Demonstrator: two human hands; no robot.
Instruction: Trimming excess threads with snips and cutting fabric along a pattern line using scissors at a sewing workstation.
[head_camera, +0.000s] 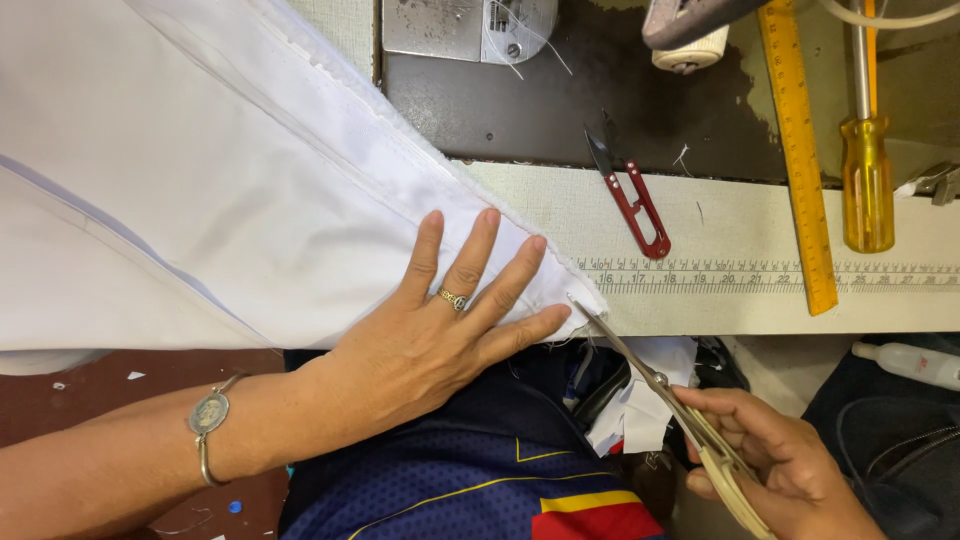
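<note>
Head view: your left hand (455, 330) lies flat, fingers spread, pressing the white fabric (230, 190) down at the table's front edge. Nothing gripped, just palm and fingers pinning the cloth corner. Your right hand (775, 465) is closed around the handles of the scissors (660, 385), blades pointing up-left, tips touching or just at the fabric corner near your left fingertips. Blades look nearly closed; can't tell if they have bitten into the cloth.

Step, as judged: trimming the fabric's corner or edge, with the cut at its start. The next move would call for holding the cloth taut under the flat hand, keeping fingertips off the blade line, and running the blades along the edge steadily.

On the table: red thread snips (632, 195) on the dark machine bed, yellow ruler (800, 160) lying lengthwise, yellow-handled screwdriver (866, 180) just beside it, printed measuring scale (760, 275) along the table surface.

Hard to make out: scissor handles mostly covered by your right hand and cut off at the bottom frame edge. Fabric runs off left and top. The sewing machine (470, 25) is cropped at the top, needle area unclear. White scraps (640, 410) below the table edge, in shadow. A white bottle (905, 360) at right is partly cut off.
</note>
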